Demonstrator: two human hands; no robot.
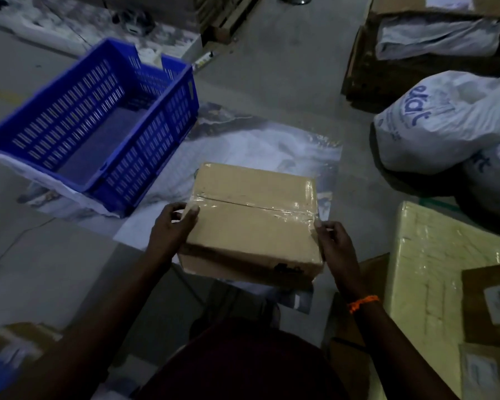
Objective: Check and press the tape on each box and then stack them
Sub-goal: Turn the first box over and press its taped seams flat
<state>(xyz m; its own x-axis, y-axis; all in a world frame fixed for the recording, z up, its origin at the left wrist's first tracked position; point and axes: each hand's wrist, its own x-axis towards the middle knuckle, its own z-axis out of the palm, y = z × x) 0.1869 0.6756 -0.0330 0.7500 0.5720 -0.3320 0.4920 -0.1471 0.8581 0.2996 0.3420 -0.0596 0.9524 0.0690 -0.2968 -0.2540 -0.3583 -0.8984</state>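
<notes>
Cardboard, brown and plain, fills the middle of my head view: the box (253, 223) sits low in front of me, held between my two hands over a pale plastic sheet (260, 145) spread on the floor (286, 82). Whether its bottom rests on the sheet or hangs just above it I cannot tell. A strip of clear tape (254, 204) runs left to right across the top, over the seam where the flaps meet, and folds down at both ends.

My left hand (173, 223) clasps the left edge, thumb on top right by the tape's end and fingers wrapped down the side, so it is closed on the box. My right hand (334, 241) grips the near right corner the same way, its thumb at the spot where the tape turns over the edge. I judge I hold it like this to steady the box while I feel whether the tape ends lie flat; the wrinkled gleam at the right end looks like the part most in need of a press.

To the far left stands a blue crate (98, 125), with nothing visible inside it. On the right, near me, lies a yellowish wrapped parcel (433, 269) with smaller brown boxes (491, 304) on it, perhaps the stack this one joins. Farther right are white sacks (445, 119) and an open carton (416, 53).
</notes>
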